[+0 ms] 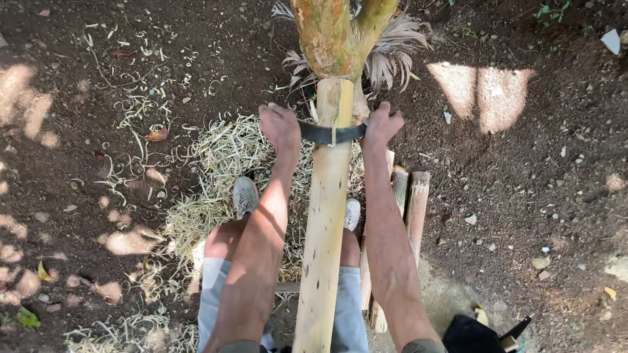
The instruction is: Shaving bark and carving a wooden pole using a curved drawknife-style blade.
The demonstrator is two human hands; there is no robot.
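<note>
A long pale wooden pole point(325, 216) runs from between my knees up to a forked tree trunk point(333, 36), its far end resting against the fork. A dark curved drawknife blade point(330, 134) lies across the pole near that end. My left hand point(280, 127) grips the blade's left handle. My right hand point(381, 125) grips its right handle. Both arms are stretched out along the pole's two sides.
Pale wood shavings point(216, 163) are heaped on the dark soil to the left of the pole. Several more peeled poles point(413, 206) lie on the ground at the right. My shoes point(245, 195) rest among the shavings. A dark object point(481, 333) sits at the bottom right.
</note>
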